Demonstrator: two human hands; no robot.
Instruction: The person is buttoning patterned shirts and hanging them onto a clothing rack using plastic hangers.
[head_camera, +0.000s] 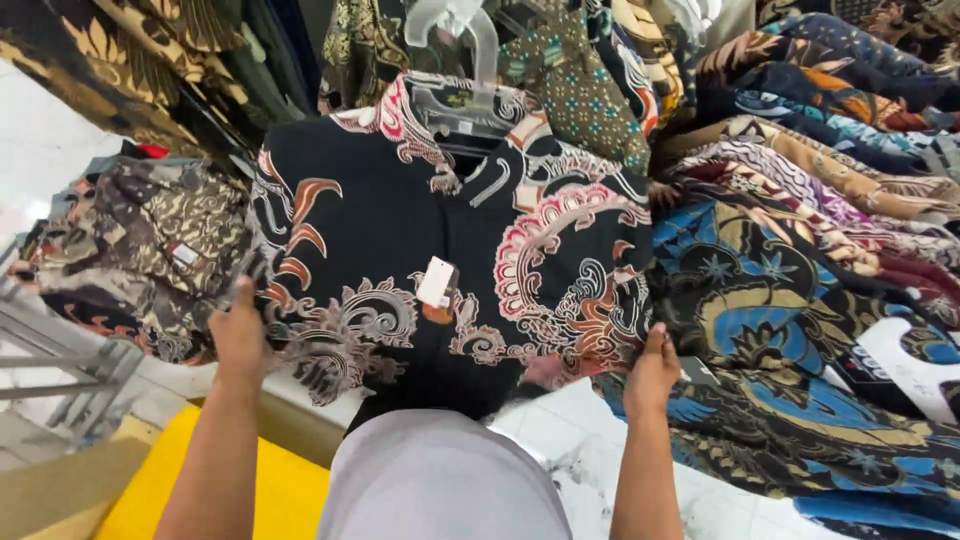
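- Left hand (240, 335) grips the left edge of the black shirt (400, 230), fingers curled behind the cloth.
- Right hand (652, 372) pinches the shirt's lower right hem.
- The shirt hangs spread between them on a clear hanger (462, 60), a white tag (437, 282) at its middle.
- Brown shirts (150, 255) hang left; blue shirts (790, 300) lie right.
- A yellow box (250, 490) sits near left.
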